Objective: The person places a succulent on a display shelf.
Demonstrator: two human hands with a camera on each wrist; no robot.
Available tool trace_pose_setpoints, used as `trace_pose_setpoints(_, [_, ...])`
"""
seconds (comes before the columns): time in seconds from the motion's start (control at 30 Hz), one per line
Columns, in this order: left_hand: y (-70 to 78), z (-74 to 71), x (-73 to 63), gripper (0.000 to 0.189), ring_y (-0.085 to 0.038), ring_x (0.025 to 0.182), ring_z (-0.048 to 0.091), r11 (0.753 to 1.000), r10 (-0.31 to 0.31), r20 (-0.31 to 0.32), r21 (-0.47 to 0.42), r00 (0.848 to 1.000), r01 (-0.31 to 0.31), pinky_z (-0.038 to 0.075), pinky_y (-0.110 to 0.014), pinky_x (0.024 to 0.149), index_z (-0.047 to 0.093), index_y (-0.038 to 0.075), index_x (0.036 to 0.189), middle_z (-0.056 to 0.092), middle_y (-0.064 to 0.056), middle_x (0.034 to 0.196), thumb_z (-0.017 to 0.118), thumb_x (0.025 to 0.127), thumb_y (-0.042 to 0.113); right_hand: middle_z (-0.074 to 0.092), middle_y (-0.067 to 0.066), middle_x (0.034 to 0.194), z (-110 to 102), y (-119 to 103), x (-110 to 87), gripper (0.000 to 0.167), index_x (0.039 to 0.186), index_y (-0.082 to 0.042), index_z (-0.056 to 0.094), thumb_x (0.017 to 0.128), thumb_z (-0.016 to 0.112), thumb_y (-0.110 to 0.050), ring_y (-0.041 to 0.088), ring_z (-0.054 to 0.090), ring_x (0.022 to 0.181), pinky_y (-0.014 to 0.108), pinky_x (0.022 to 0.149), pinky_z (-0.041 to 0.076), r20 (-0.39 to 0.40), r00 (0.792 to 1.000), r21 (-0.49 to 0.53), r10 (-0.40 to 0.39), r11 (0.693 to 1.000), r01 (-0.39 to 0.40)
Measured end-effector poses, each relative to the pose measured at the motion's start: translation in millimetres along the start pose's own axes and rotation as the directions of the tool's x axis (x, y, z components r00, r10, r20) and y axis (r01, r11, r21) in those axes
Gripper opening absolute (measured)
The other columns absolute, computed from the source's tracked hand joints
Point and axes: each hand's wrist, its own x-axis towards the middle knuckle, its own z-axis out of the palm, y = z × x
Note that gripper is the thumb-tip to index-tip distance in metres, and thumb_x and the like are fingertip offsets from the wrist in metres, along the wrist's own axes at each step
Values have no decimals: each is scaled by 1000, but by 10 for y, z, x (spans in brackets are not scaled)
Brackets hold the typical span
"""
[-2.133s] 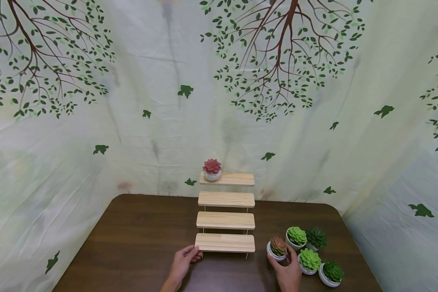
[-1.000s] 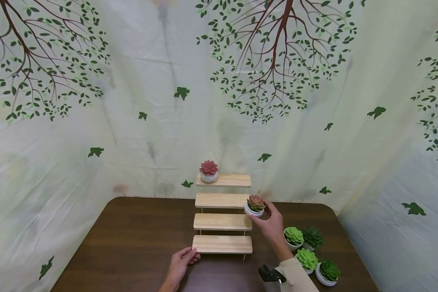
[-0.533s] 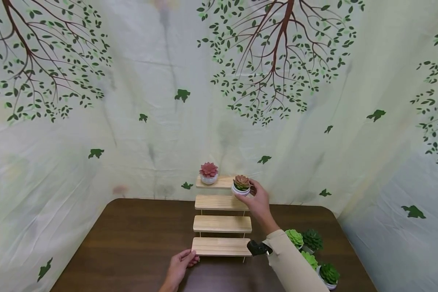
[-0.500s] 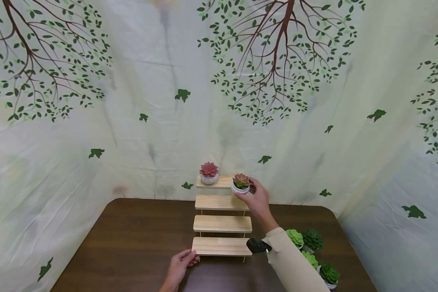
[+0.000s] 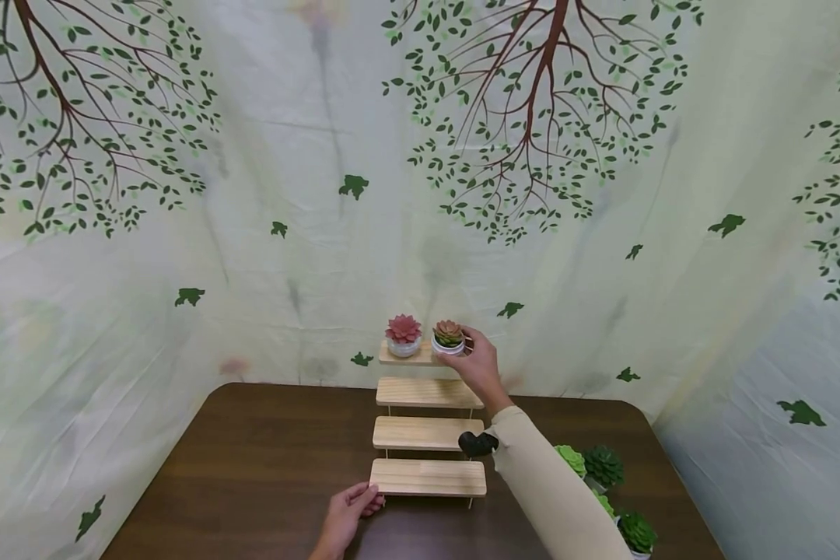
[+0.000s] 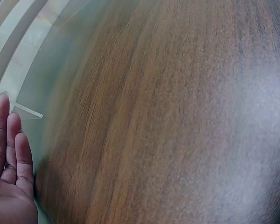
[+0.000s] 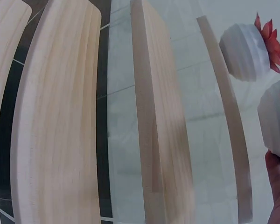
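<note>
My right hand [image 5: 477,365] grips a white pot with a reddish-brown and green succulent [image 5: 449,334] at the right part of the stand's top step. In the right wrist view a small gap shows between this held pot [image 7: 275,119] and the top board [image 7: 231,116]. To its left sits a red succulent in a white pot [image 5: 403,336]. My left hand [image 5: 346,513] pinches the left front corner of the lowest step of the wooden display stand [image 5: 427,477]. In the left wrist view the left hand's fingers [image 6: 23,156] lie beside the stand's clear side support [image 6: 28,110]; the thumb is hidden.
Several green potted succulents, such as a dark one [image 5: 604,465] and a front one [image 5: 637,533], stand on the brown table [image 5: 266,459] at right, partly hidden by my right sleeve [image 5: 546,482]. A leaf-printed cloth [image 5: 287,311] hangs right behind the stand.
My right hand has lifted the reddish-brown succulent from the group at right and carried it up and left to the top step. The left hand has stayed at the stand's lowest step.
</note>
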Motion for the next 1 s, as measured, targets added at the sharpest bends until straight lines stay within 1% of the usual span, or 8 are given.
trace_pose_setpoints(0.27, [26, -6, -20, 39, -10, 72, 65, 1000, -4, 8, -3, 1000, 4, 54, -24, 69, 53, -23, 115, 72, -13, 84, 59, 96, 12, 57, 19, 128, 61, 51, 77, 69, 134, 1, 51, 75, 83, -14, 31, 56, 117, 43, 96, 48, 9, 1000, -26, 13, 1000, -13])
trace_pose_setpoints(0.43, [24, -15, -38, 38, -9, 72, 64, 1000, 11, 17, 1, 1000, -11, 53, -24, 69, 54, -23, 114, 71, -12, 84, 58, 97, 11, 59, 19, 126, 98, 82, 95, 68, 134, 1, 51, 76, 83, -15, 29, 58, 114, 42, 94, 49, 15, 1000, -56, 11, 998, -10])
trace_pose_setpoints(0.63, [3, -23, -40, 38, -9, 71, 64, 1000, 25, 25, 16, 999, -26, 53, -23, 68, 54, -23, 113, 72, -13, 84, 57, 97, 11, 58, 19, 128, 112, 67, 100, 71, 136, 0, 49, 77, 82, -18, 29, 57, 115, 41, 96, 47, 43, 999, -76, 17, 997, -13])
trace_pose_setpoints(0.73, [-4, -15, -32, 38, -9, 71, 64, 1000, 18, 24, 15, 1000, -19, 53, -23, 68, 54, -23, 113, 71, -14, 85, 58, 97, 12, 58, 18, 129, 101, 59, 99, 70, 137, 0, 48, 78, 82, -20, 29, 57, 117, 41, 98, 47, 55, 998, -94, 10, 996, -5])
trace_pose_setpoints(0.9, [-8, 7, -8, 39, -10, 72, 64, 1000, 18, 23, 0, 1000, -18, 53, -24, 69, 56, -22, 113, 71, -16, 86, 59, 96, 13, 58, 20, 128, 86, 46, 116, 71, 136, 2, 48, 79, 81, -23, 31, 56, 117, 43, 98, 46, 60, 998, -150, -37, 988, 45])
trace_pose_setpoints(1.0, [-9, 7, -3, 38, -11, 72, 64, 1000, 24, 14, -1, 1000, -24, 53, -24, 68, 56, -22, 112, 71, -16, 86, 60, 96, 12, 57, 21, 130, 89, 53, 120, 73, 138, 2, 45, 79, 81, -23, 31, 55, 119, 44, 98, 46, 77, 996, -146, -37, 988, 48])
